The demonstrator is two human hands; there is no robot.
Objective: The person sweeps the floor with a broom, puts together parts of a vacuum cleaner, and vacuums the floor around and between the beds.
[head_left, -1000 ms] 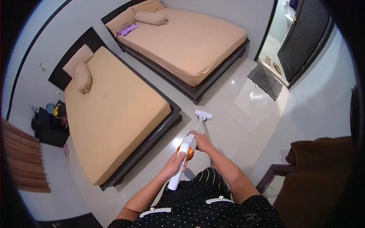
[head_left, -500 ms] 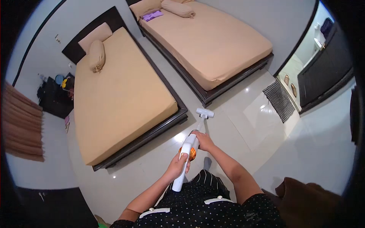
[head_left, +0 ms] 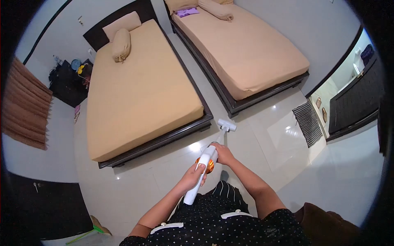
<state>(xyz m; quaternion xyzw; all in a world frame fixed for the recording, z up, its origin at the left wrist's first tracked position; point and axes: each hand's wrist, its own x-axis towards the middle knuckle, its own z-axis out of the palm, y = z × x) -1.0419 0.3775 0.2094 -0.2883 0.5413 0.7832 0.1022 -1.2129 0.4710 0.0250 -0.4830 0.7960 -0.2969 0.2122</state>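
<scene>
A white stick vacuum (head_left: 196, 189) with an orange section runs from my waist forward to the tiled floor. My left hand (head_left: 193, 177) is wrapped round its rear handle. Further along the body, near the tube, my right hand (head_left: 223, 154) grips it from the right side. The white floor head (head_left: 227, 125) rests on the tiles near the facing corners of the two beds. Both palms are hidden by the vacuum and fingers.
Two beds, one with a yellowish mattress (head_left: 143, 98) and one with a peach mattress (head_left: 250, 53), stand ahead. A striped mat (head_left: 308, 124) lies by the doorway at right. A black cabinet (head_left: 49, 205) and a broom (head_left: 97, 225) are at lower left; brown cloth (head_left: 324, 223) is at lower right.
The view has turned, so the beds and doorway sit further right and the broom has come into sight. Both hands keep their hold on the vacuum, whose head has shifted slightly right in view.
</scene>
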